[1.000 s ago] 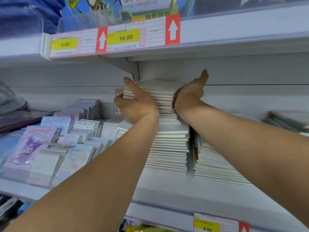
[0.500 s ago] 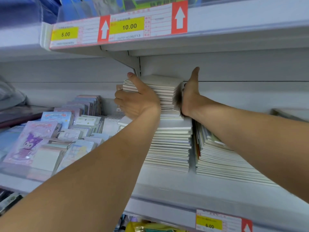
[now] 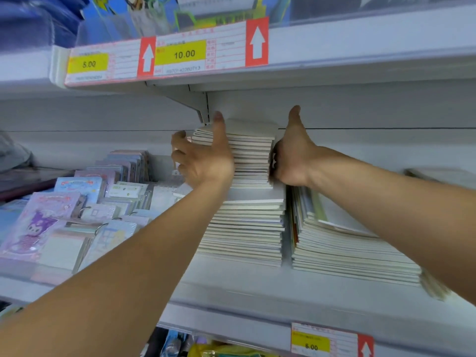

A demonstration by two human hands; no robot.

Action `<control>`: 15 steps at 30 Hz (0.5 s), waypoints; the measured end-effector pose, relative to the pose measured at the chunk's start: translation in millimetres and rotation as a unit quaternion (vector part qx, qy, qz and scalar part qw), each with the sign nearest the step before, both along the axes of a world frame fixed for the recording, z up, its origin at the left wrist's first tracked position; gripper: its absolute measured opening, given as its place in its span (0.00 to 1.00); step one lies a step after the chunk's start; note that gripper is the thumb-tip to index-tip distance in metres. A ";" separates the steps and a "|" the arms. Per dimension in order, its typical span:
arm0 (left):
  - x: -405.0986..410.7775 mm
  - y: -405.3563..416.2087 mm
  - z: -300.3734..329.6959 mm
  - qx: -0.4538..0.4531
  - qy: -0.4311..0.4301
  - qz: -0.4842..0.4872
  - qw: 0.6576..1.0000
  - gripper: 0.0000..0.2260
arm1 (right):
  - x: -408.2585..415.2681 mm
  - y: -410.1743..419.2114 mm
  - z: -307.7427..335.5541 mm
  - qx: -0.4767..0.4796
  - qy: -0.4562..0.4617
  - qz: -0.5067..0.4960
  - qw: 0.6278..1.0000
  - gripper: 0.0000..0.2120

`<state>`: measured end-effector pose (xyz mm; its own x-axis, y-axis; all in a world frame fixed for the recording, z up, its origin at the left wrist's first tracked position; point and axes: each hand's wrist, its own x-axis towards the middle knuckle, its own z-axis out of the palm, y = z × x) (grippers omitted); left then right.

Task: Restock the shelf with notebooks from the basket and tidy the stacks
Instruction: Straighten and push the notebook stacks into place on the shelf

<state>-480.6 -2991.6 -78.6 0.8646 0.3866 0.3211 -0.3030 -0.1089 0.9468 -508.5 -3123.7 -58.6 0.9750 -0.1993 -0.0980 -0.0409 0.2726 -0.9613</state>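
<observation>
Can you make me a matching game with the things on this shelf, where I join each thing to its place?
Things:
1. left hand
2. right hand
3. purple character notepad
4. 10.00 price tag

Places:
A. on the edge of the shelf above
B. against the right side of the tall notebook stack
C. far left on the shelf
D. at the left side of the tall notebook stack, thumb up its front

Pairs: 1-D, 2-B, 3-C, 4-A

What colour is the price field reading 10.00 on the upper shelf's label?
Yellow with dark digits, on a white label printed in red; the head view shows it clearly.
</observation>
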 end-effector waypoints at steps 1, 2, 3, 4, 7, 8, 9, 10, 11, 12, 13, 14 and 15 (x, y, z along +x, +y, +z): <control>-5.1 11.5 -3.4 0.059 -0.030 -0.064 0.996 0.44 | -10.0 -2.4 -3.6 -0.031 -0.006 0.025 0.999 0.46; -8.7 24.5 -8.0 0.129 -0.069 -0.117 0.982 0.51 | -21.6 -1.5 -4.8 -0.075 -0.004 0.029 0.997 0.41; -12.1 37.8 -12.0 0.200 -0.110 -0.156 0.961 0.56 | -37.9 -1.9 -6.5 -0.141 -0.013 0.041 0.989 0.35; -13.3 48.6 -14.6 0.263 -0.147 -0.176 0.937 0.60 | -47.8 -3.7 -9.5 -0.216 -0.027 0.042 0.975 0.29; -10.4 61.0 -15.7 0.379 -0.168 -0.176 0.893 0.58 | -60.2 -3.7 -18.0 -0.490 -0.045 0.044 0.869 0.22; -7.7 61.0 -15.1 0.396 -0.158 -0.175 0.888 0.55 | -57.1 -2.4 -19.4 -0.528 -0.037 0.024 0.848 0.27; -4.8 60.4 -14.7 0.407 -0.150 -0.179 0.883 0.53 | -53.2 -1.1 -20.3 -0.530 -0.035 -0.007 0.847 0.31; -2.3 59.5 -14.6 0.414 -0.145 -0.189 0.879 0.52 | -49.5 0.6 -20.9 -0.521 -0.036 -0.043 0.852 0.32; 0.1 58.5 -14.8 0.417 -0.141 -0.201 0.875 0.51 | -46.5 1.6 -21.0 -0.506 -0.040 -0.068 0.859 0.31; 2.0 57.2 -15.0 0.418 -0.137 -0.210 0.873 0.50 | -43.7 2.0 -21.5 -0.492 -0.041 -0.083 0.866 0.28; 3.9 55.5 -15.3 0.419 -0.133 -0.209 0.874 0.49 | -41.5 1.5 -22.5 -0.489 -0.040 -0.092 0.867 0.24; 5.3 53.3 -15.0 0.418 -0.127 -0.202 0.876 0.49 | -40.9 1.8 -23.5 -0.506 -0.049 -0.100 0.855 0.21; 5.8 51.2 -15.0 0.416 -0.121 -0.197 0.880 0.48 | -41.6 2.3 -24.7 -0.539 -0.059 -0.107 0.833 0.19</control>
<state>-474.8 -2940.3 -93.6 0.7468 -0.3828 0.5438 -0.6533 -0.5751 0.4924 -550.1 -3121.4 -83.3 0.8961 -0.2791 0.3450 0.0107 -0.7637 -0.6455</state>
